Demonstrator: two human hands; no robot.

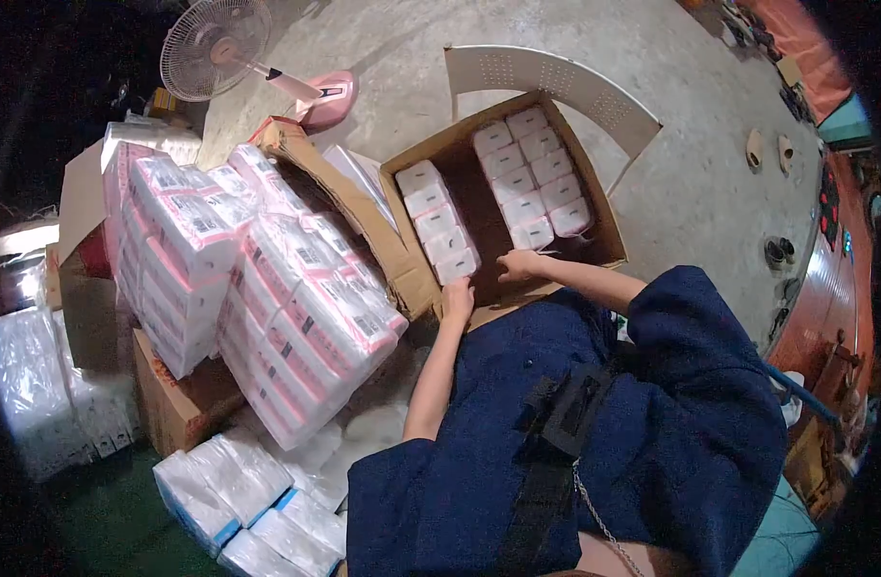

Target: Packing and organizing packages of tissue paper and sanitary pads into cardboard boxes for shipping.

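An open cardboard box [619,225] stands before me, with packs of tissue in white and pink plastic wrap inside. One row of packs [437,218] lines its left side, and my left hand [458,297] touches the near end of that row. Two more rows of packs [531,173] stand at the right, with a dark gap between them and the left row. My right hand [518,265] is over the near part of the gap, beside the nearest pack of the right rows, fingers apart. Whether its fingertips touch that pack is not clear.
Big bundles of wrapped tissue packs [303,310] are piled at the left beside another open carton [383,252]. More plastic-wrapped packs [249,498] lie at the lower left. A pink standing fan [329,101] and a perforated chair back [556,76] are beyond the box. Slippers [754,150] lie on the concrete floor.
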